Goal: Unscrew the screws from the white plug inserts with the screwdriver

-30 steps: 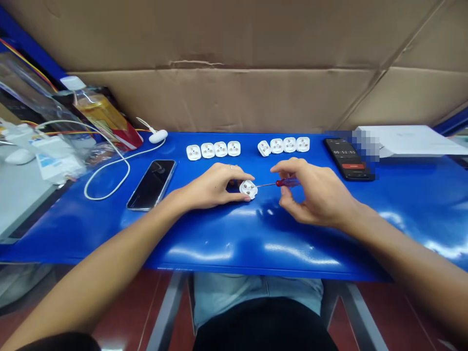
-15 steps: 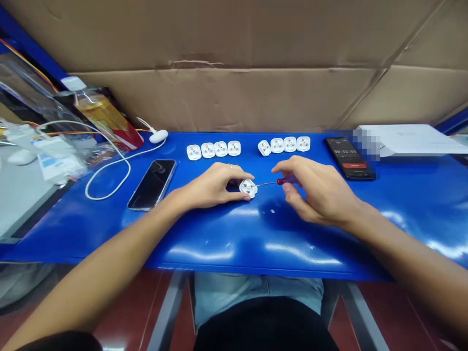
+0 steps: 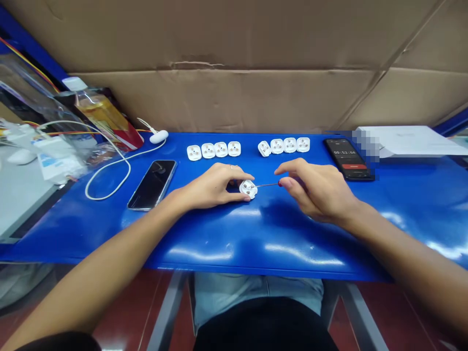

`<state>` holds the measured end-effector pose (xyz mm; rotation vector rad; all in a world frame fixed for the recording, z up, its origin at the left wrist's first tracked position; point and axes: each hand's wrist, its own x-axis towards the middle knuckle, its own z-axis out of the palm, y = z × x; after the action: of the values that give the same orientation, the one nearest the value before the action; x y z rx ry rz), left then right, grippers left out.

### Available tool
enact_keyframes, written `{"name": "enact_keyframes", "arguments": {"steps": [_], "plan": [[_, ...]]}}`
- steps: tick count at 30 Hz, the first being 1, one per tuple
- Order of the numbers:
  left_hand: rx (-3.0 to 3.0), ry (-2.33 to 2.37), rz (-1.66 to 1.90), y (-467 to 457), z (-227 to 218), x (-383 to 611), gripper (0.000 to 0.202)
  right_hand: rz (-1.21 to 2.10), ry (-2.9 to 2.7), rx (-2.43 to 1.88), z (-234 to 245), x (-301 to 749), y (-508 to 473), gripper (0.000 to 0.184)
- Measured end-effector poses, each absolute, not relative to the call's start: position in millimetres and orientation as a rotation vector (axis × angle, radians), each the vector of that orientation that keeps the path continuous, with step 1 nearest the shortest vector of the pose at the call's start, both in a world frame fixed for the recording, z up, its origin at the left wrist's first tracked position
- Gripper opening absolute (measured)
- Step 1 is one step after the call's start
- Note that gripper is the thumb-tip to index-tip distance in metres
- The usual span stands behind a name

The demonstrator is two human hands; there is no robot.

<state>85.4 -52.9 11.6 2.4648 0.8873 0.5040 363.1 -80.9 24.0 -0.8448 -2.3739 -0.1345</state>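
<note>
Between the thumb and fingers of my left hand (image 3: 223, 185) is a white plug housing (image 3: 248, 189) with metal parts inside, held near the middle of the blue table. My right hand (image 3: 316, 190) is closed around the handle of a screwdriver (image 3: 268, 185). Its thin shaft points left and its tip meets the right side of the housing. Most of the handle is hidden by my fingers; only a red bit shows. Behind my hands stand two rows of similar white pieces, one on the left (image 3: 214, 150) and one on the right (image 3: 283, 146).
A phone (image 3: 152, 185) lies left of my left arm, beside a white cable (image 3: 106, 165). Farther left lean a drink bottle (image 3: 106, 117) and clutter. At right, a second phone (image 3: 349, 159) shows a running timer near a white box (image 3: 409, 139). Cardboard (image 3: 256, 97) lines the back.
My right hand has shifted slightly right and its fingers now cover more of the screwdriver handle. The left hand and the plug housing stay in place.
</note>
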Motion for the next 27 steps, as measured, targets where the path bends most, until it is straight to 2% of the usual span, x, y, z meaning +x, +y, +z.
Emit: {"name": "enact_keyframes", "arguments": {"steps": [2,7,14,18,24,27], "plan": [[2.463,0.894,0.5,-53.2,12.2,86.0,0.043,-0.162,-2.359,-0.84,23.1,363.2,-80.5,0.012],[2.453,0.897,0.5,-53.6,12.7,86.1,0.044,-0.102,-2.372,-0.753,25.3,363.3,-81.7,0.029],[2.448,0.898,0.51,-53.6,12.2,85.7,0.043,-0.158,-2.354,-0.868,23.0,362.9,-80.4,0.014],[2.451,0.901,0.5,-53.3,11.5,85.5,0.044,-0.09,-2.357,-0.757,24.2,362.0,-81.5,0.024],[2.459,0.894,0.516,-53.2,11.0,85.1,0.043,-0.163,-2.362,-0.864,22.1,362.7,-81.3,0.011],[2.458,0.907,0.506,-53.5,11.5,85.1,0.043,-0.149,-2.369,-0.794,21.8,362.4,-80.2,0.018]]}}
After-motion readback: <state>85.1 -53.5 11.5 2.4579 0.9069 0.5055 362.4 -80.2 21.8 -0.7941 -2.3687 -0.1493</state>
